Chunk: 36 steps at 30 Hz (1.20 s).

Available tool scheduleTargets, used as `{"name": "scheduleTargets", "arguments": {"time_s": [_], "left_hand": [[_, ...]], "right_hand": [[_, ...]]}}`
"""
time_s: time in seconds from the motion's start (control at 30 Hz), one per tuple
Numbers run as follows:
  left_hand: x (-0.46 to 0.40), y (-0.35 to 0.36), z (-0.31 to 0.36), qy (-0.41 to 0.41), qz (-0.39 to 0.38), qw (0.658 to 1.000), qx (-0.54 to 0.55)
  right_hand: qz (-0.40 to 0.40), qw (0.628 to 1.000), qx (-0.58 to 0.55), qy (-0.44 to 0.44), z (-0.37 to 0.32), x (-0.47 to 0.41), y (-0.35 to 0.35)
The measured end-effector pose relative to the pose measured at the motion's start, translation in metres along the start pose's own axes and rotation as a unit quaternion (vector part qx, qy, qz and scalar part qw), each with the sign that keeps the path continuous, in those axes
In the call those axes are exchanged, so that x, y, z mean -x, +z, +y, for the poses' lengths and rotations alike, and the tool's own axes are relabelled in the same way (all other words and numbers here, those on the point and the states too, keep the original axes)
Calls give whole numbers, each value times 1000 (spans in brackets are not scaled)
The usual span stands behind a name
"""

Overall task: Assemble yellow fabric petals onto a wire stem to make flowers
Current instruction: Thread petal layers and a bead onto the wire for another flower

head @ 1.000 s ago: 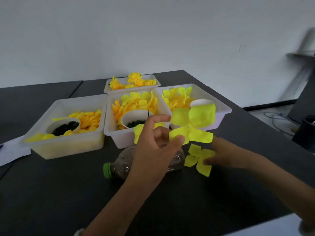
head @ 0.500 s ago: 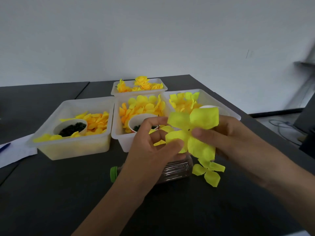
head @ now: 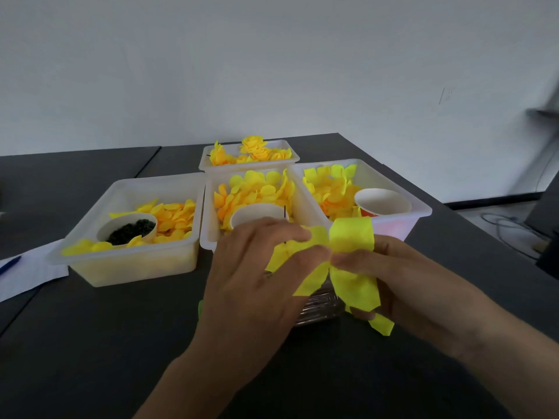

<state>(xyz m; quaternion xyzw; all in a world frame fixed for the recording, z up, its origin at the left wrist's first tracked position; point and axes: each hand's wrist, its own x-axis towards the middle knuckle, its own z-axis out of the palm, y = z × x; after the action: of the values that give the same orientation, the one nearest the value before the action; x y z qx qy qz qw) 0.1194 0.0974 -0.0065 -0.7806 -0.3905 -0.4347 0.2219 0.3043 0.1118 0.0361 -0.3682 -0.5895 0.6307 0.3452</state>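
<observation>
Left hand (head: 257, 276): I see it above the tabletop (head: 106, 343), thumb and fingers curled, pinching the centre of the petal piece (head: 351, 237) from the left.
Right hand (head: 402, 282): it pinches the same centre from the right; its fingertip meets the left thumb tip there.
Petal piece: bright yellow fabric with four lobes, held in the air between both hands, in front of the trays. Two lobes point up, two hang down.
Second petal (head: 382, 325): a yellow piece shows under the right hand, near the tabletop; I cannot tell if it is touching it.
Wire (head: 285, 211): a thin dark line stands up just behind the left hand; its lower end is hidden.
Bottle (head: 317, 306): clear plastic, lying on the tabletop below the hands, mostly covered by them.
Left tray (head: 136, 264): yellow petals and a cup (head: 128, 229) of dark bits.
Middle tray (head: 211, 213): yellow petals and a white cup (head: 257, 213).
Right tray (head: 420, 211): yellow petals and an empty cup (head: 382, 202).
Back tray (head: 248, 164): finished-looking yellow flowers.
Paper (head: 27, 273): white sheet at the left edge with a blue pen (head: 9, 264) on it.
</observation>
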Motion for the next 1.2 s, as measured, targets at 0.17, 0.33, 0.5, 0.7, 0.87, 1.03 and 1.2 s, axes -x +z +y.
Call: {"name": "scheduleTargets", "arguments": {"time_s": [0.17, 0.33, 0.5, 0.7, 0.87, 1.03, 1.2], "left_hand": [[3, 0, -1, 62, 14, 998, 22], [5, 0, 4, 126, -20, 991, 34], [11, -1, 6, 114, -34, 990, 76], [-21, -13, 11, -327, 43, 869, 369], [-46, 1, -16, -516, 35, 711, 476], [-52, 6, -35, -541, 7, 699, 468], [-47, 1, -53, -558, -95, 691, 450]], "right_hand": [[40, 999, -24, 28, 7, -3, 4], [33, 993, -51, 102, 13, -6, -1], [20, 993, -11, 115, 22, -2, -3], [66, 996, -53, -18, 13, -20, -4], [29, 985, 68, -153, 2, -33, -10], [99, 987, 54, -117, -9, -77, -14], [103, 985, 117, -73, -17, -102, -22]]}}
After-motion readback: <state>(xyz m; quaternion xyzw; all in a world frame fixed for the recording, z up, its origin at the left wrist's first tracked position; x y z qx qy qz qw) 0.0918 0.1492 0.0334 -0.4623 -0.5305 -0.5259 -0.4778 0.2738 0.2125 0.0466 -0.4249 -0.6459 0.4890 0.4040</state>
